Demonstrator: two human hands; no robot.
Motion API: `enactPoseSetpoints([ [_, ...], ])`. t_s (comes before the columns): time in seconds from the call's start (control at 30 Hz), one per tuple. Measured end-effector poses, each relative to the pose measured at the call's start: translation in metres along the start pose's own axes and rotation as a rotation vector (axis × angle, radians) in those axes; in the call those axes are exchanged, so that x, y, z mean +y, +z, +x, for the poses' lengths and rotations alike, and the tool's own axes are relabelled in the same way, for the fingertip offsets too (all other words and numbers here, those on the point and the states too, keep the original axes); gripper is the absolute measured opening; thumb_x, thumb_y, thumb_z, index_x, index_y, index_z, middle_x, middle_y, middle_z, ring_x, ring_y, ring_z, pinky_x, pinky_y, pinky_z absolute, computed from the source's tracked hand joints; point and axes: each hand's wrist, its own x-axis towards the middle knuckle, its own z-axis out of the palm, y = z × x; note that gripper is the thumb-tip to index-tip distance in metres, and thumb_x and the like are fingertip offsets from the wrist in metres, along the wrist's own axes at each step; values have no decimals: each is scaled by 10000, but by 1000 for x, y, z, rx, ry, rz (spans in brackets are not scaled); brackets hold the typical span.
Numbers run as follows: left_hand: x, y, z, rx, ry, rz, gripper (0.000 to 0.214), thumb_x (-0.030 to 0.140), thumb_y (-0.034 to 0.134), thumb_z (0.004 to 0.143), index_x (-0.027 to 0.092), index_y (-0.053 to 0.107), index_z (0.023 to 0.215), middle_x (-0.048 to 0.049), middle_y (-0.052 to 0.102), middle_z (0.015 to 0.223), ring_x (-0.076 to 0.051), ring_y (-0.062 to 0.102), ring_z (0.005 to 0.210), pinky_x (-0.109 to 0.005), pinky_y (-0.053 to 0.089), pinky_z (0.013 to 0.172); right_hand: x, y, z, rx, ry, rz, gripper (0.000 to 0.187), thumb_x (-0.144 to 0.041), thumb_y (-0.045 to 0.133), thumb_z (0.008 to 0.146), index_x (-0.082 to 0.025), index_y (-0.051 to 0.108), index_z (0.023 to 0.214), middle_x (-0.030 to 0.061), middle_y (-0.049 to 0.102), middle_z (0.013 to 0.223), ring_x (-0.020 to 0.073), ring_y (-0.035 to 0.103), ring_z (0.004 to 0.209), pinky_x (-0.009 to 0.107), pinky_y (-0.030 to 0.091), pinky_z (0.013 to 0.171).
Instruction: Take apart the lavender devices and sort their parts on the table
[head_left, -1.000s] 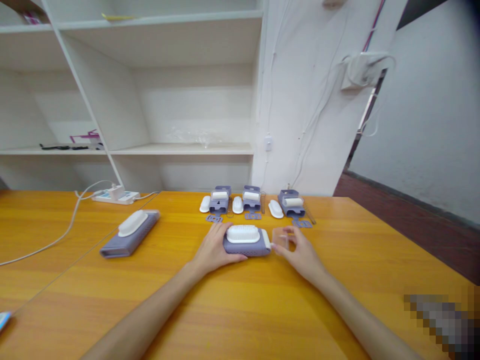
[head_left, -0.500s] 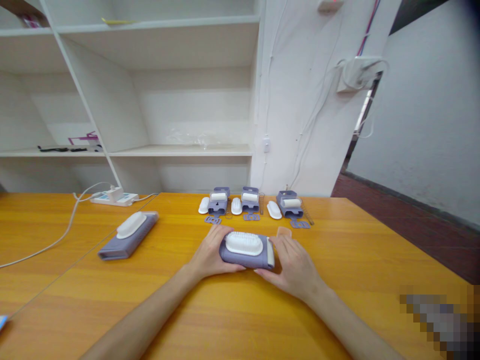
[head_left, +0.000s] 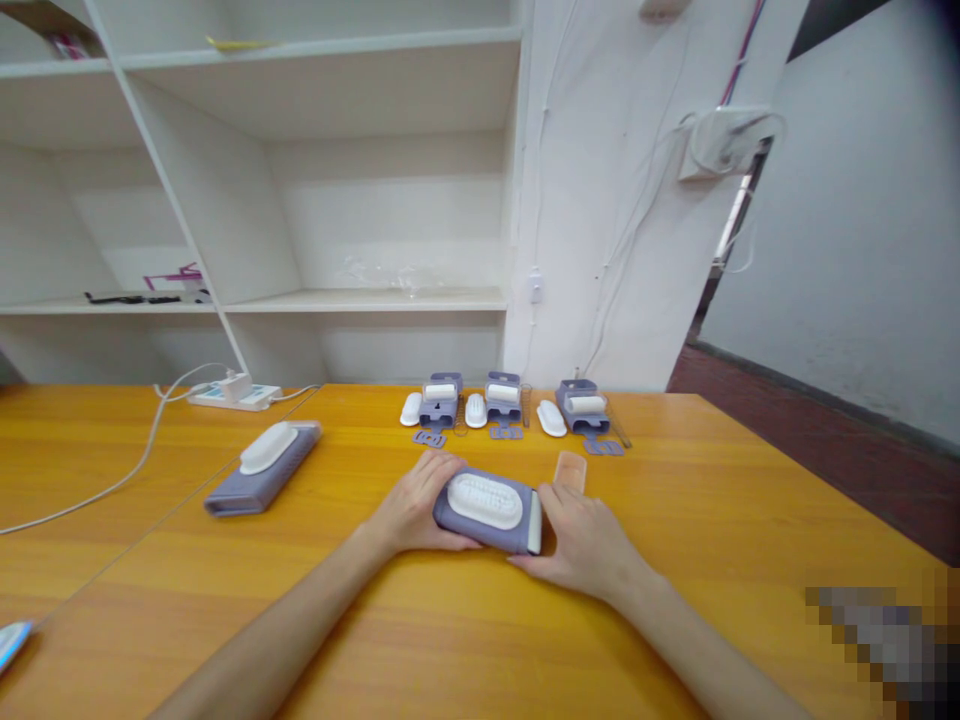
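Note:
A purple-grey box with a white oval bristled piece [head_left: 485, 501] on its upper face is held just above or on the table; which one I cannot tell. My left hand [head_left: 420, 505] is wrapped round the left end of the purple-grey box [head_left: 469, 523], thumb at the near side. At the other end, my right hand [head_left: 589, 540] grips near the whitish end strip [head_left: 535, 522], fingers above and thumb below. Behind my right hand lies a peach-coloured translucent piece [head_left: 571, 470], partly covered by the fingers.
Three open purple-grey cases [head_left: 504, 398] with white rollers, oval pieces, springs and flat plates line the table's back. A similar closed box [head_left: 264, 468] lies left. Behind it sits a power strip [head_left: 236, 393] with a trailing cable. White shelves [head_left: 367, 300] rise behind the table.
Between my hands, the box has tilted so its oval top faces me more, and its right end has dropped slightly. More of the peach piece shows. The view has shifted a little.

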Motion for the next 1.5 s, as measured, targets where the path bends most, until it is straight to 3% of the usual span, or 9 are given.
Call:
enactPoseSetpoints([
  [0.27, 1, 4, -3, -17, -157, -92, 964, 595, 774, 500, 192, 379, 1281, -120, 539, 1141, -285, 524, 1042, -433, 450, 906, 6, 8, -1, 71, -23, 92, 434, -527, 705, 585, -229, 455, 779, 18, 603, 801, 209, 567, 725, 286, 383, 592],
  [0.4, 1, 5, -4, 10, -203, -81, 926, 587, 772, 516, 192, 397, 1264, -118, 536, 1138, -284, 518, 1046, -437, 444, 913, 10, 11, 1, 112, 56, 99, 470, -602, 687, 590, -232, 442, 747, 8, 586, 732, 194, 552, 642, 282, 369, 547],
  [0.63, -1, 5, -2, 62, -247, -56, 899, 580, 774, 525, 198, 404, 1250, -126, 523, 1162, -299, 512, 1072, -460, 444, 919, 13, 11, -1, 200, 117, 121, 487, -630, 617, 681, -212, 501, 902, 47, 591, 813, 208, 564, 652, 296, 396, 530],
  [0.83, 1, 3, -2, 95, -98, 30, 881, 559, 760, 568, 196, 371, 1271, -133, 550, 1145, -305, 522, 1070, -470, 435, 923, -2, 16, 0, 279, 258, 582, 282, -502, 499, 848, -224, 486, 897, 30, 589, 788, 177, 574, 669, 275, 453, 556],
  [1.03, -2, 7, -3, 126, -50, 102, 872, 521, 756, 599, 208, 323, 1288, -146, 547, 1177, -322, 517, 1105, -502, 406, 948, -1, 24, 9, 553, 413, 918, 316, -484, 598, 797, -203, 509, 911, 78, 646, 865, 197, 613, 728, 297, 510, 606],
  [1.17, -4, 8, -4, 118, -65, 106, 872, 537, 742, 614, 214, 302, 1293, -143, 535, 1179, -318, 507, 1102, -502, 410, 943, 17, 12, 12, 777, 421, 793, 447, -451, 592, 811, -192, 486, 1159, 115, 642, 1060, 224, 634, 870, 366, 521, 765],
  [1.23, -4, 8, -3, 99, -40, 104, 870, 541, 734, 626, 215, 293, 1302, -137, 530, 1180, -312, 500, 1106, -498, 410, 950, 29, 7, 11, 786, 339, 619, 487, -411, 565, 835, -201, 457, 1260, 113, 612, 1164, 244, 605, 1011, 415, 471, 903],
  [1.37, -2, 8, -1, 108, -25, 100, 862, 541, 729, 636, 208, 299, 1305, -134, 529, 1174, -306, 491, 1109, -494, 406, 958, 51, 9, 8, 641, 93, 263, 352, -308, 520, 849, -221, 562, 1188, 83, 616, 1193, 243, 561, 1116, 464, 351, 1043],
  [1.5, -1, 8, -1, 153, -81, 92, 860, 540, 742, 617, 202, 329, 1292, -133, 526, 1170, -305, 490, 1106, -491, 418, 946, 64, 20, 6, 416, -33, 139, 304, -269, 520, 824, -256, 609, 1115, 49, 637, 1177, 257, 562, 1128, 579, 197, 1089],
])
